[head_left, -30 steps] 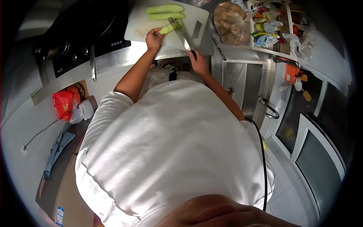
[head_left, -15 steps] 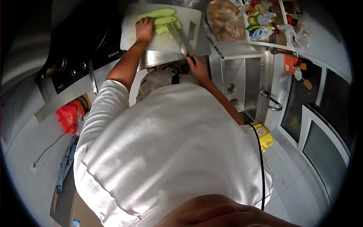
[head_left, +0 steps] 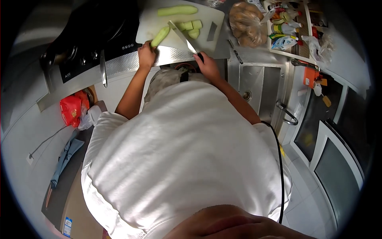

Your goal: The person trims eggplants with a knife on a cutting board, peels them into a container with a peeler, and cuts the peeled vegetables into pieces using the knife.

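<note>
My left hand is closed round the near end of a peeled pale-green gourd, which slants over the left front of a white cutting board. My right hand grips the black handle of a kitchen knife. Its blade points away to the upper left over the board, between the held gourd and several cut gourd chunks. A second whole peeled gourd lies across the far part of the board, touched by neither hand.
A black gas stove is on the left, with a metal handle jutting over the counter edge. To the right are a bag of potatoes, a dark slim tool, a steel sink with its tap, and a rack of bottles.
My left hand has moved toward me, drawing one gourd away from the chunks and turning it to a slant. The knife's tip has swung left. The view has shifted slightly.
</note>
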A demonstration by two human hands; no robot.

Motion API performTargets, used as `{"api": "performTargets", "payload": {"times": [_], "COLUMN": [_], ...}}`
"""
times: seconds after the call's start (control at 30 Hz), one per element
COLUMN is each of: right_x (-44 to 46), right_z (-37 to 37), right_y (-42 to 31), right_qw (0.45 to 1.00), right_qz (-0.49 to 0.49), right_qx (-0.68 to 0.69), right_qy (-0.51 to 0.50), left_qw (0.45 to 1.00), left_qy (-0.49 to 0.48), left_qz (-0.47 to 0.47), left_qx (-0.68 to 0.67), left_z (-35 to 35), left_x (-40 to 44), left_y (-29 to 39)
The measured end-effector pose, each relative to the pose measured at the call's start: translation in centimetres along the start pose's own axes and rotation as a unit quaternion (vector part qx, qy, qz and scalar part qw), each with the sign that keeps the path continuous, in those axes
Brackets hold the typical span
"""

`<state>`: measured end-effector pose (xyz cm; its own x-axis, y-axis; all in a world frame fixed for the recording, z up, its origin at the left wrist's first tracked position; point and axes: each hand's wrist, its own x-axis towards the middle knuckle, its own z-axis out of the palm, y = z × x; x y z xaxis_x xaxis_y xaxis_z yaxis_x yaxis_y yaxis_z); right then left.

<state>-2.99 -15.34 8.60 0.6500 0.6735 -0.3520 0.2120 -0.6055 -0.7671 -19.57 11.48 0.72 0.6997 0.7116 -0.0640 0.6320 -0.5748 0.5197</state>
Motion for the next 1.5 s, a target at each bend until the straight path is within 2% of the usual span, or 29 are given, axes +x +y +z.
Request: {"api": "performTargets", "payload": {"times": [0.03,0.17,0.23,0.33,0.47,0.73,0.83,0.93,1.03,1.07,1.13,1.2,1.27,1.37,1.5], "right_x": [0.3,1.4,1.6,2.0,2.1,3.9,4.7,5.6,5.6,5.3,4.2,3.4,3.1,2.9,3.1], "right_z": [0.4,1.6,2.3,2.2,1.8,3.5,4.5,4.0,3.1,3.0,1.6,1.2,1.4,2.5,3.5], "right_y": [-0.3,-1.5,-1.7,-1.9,-1.4,0.1,1.3,2.0,2.0,2.0,0.4,-0.5,-1.0,-1.3,-0.6], "right_qw": [0.999,0.992,0.985,0.987,0.986,0.975,0.978,0.986,0.994,0.994,0.995,0.993,0.991,0.984,0.985], "right_qz": [-0.032,-0.06,-0.098,-0.061,-0.081,-0.029,-0.031,-0.01,-0.049,-0.05,-0.031,-0.049,-0.066,-0.06,-0.072], "right_qx": [-0.035,-0.106,-0.142,-0.147,-0.144,-0.21,-0.2,-0.156,-0.092,-0.094,-0.092,-0.097,-0.1,-0.159,-0.154], "right_qy": [-0.005,-0.025,-0.003,-0.026,-0.027,-0.07,-0.055,-0.051,-0.024,-0.027,-0.037,-0.047,-0.056,-0.049,-0.033], "left_qw": [0.999,0.995,0.993,0.99,0.988,0.985,0.985,0.984,0.981,0.981,0.996,0.994,0.972,0.961,0.959], "left_qy": [-0.008,-0.039,-0.046,-0.06,-0.075,-0.081,-0.102,-0.073,-0.039,-0.038,0.035,0.039,0.027,0.015,0.012], "left_qz": [-0.019,-0.079,-0.095,-0.111,-0.116,-0.132,-0.125,-0.117,-0.109,-0.111,-0.021,-0.023,-0.135,-0.168,-0.169], "left_qx": [-0.027,-0.053,-0.055,-0.061,-0.063,-0.08,-0.059,-0.109,-0.155,-0.157,-0.085,-0.097,-0.191,-0.22,-0.228], "left_z": [0.3,0.9,1.3,1.5,1.3,0.7,0.5,0.5,0.9,0.9,1.4,2.1,3.9,3.5,3.5], "left_x": [-0.6,-1.5,-1.4,-1.1,-0.7,-0.2,0.0,-0.1,0.2,0.2,0.6,1.0,1.8,1.7,1.6], "left_y": [0.2,0.7,0.0,-0.4,-0.9,-0.3,0.0,-0.2,-0.3,-0.3,-0.4,-0.6,-1.9,-1.4,-1.6]}}
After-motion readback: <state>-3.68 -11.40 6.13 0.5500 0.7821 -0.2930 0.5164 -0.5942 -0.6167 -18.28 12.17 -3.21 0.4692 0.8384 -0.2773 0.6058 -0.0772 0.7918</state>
